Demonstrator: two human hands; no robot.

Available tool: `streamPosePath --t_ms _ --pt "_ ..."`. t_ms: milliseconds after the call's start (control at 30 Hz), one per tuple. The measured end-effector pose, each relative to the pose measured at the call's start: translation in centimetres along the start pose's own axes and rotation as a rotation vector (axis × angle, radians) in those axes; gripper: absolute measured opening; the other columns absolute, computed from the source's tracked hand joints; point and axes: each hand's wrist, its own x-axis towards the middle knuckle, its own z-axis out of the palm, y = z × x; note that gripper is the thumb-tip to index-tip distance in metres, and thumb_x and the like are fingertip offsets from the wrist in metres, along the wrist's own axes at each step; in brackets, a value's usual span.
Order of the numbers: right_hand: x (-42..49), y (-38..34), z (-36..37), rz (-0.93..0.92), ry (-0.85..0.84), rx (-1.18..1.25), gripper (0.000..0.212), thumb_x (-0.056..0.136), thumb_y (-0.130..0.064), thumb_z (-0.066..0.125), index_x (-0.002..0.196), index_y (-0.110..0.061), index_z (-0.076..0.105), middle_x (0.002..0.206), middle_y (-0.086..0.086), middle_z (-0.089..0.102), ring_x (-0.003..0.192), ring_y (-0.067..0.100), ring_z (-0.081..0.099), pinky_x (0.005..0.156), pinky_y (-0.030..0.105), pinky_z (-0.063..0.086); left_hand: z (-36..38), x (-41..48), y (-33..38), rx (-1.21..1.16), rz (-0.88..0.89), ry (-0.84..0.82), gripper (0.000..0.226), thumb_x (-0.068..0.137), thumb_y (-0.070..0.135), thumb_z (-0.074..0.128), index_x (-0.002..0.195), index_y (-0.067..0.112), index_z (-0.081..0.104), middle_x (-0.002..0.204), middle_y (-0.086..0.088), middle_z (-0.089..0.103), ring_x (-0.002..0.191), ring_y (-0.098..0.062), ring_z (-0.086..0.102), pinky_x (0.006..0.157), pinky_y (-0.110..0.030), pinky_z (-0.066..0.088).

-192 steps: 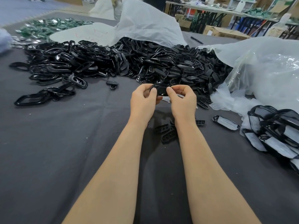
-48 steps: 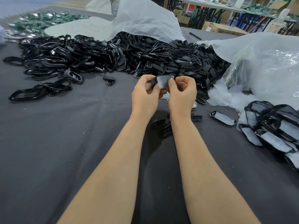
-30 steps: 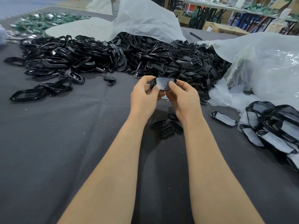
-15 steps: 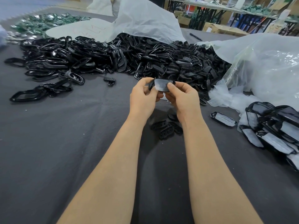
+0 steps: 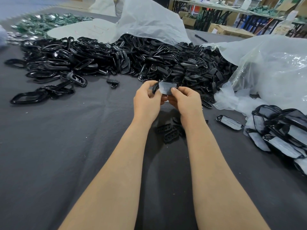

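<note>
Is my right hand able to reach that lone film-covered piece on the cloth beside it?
Probably yes: the film-covered piece lies on open cloth near the right hand, nothing between. That hand pinches the black part with the left hand, though, so free it first.

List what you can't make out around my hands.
Head view, black plastic part: mostly hidden by grey film, left hand and right hand.
Head view, small black inserts: partly behind the right wrist.
Head view, film-covered stack: cut by the right edge.
Head view, green pieces: blurred, far off.
</note>
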Motion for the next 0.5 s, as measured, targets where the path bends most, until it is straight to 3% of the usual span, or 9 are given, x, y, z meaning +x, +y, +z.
streamPosePath --t_ms 167,233,333,500 --pt "0.08 0.09 0.05 -0.012 0.032 -0.012 0.015 0.094 -0.011 0.057 0.081 -0.015 0.063 0.077 0.003 0.067 0.068 0.011 0.066 0.064 0.019 0.053 0.22 -0.15 0.16 -0.019 0.014 0.008 0.015 0.101 0.019 0.046 0.109 0.015 0.059 0.083 -0.004 0.070 0.066 -0.005 0.068 0.065 -0.021 0.056" --pt "0.02 0.07 0.07 -0.016 0.039 -0.032 0.015 0.093 -0.011 0.057 0.080 -0.016 0.062 0.078 0.003 0.068 0.067 0.010 0.066 0.063 0.018 0.053 0.17 -0.28 0.18 0.005 0.041 -0.014 0.008 0.098 0.017 0.053 0.105 0.020 0.056 0.085 -0.005 0.070 0.066 -0.002 0.068 0.066 -0.018 0.055" --pt "-0.19 -0.09 0.00 -0.028 0.033 -0.058 0.017 0.093 -0.012 0.058 0.079 -0.019 0.062 0.077 0.002 0.068 0.065 0.007 0.065 0.060 0.016 0.053 0.11 -0.25 0.08 0.038 0.041 -0.007 0.018 0.096 0.009 0.055 0.103 0.025 0.051 0.085 -0.001 0.069 0.067 0.001 0.068 0.070 -0.018 0.057" --pt "-0.46 -0.38 -0.12 -0.058 -0.042 -0.091 0.009 0.092 -0.008 0.059 0.089 -0.016 0.061 0.083 -0.001 0.067 0.072 0.007 0.065 0.066 0.014 0.055 -0.09 -0.07 0.14 0.025 0.011 0.036 0.018 0.097 0.011 0.054 0.106 0.026 0.051 0.083 0.001 0.070 0.073 -0.005 0.070 0.079 -0.028 0.058"
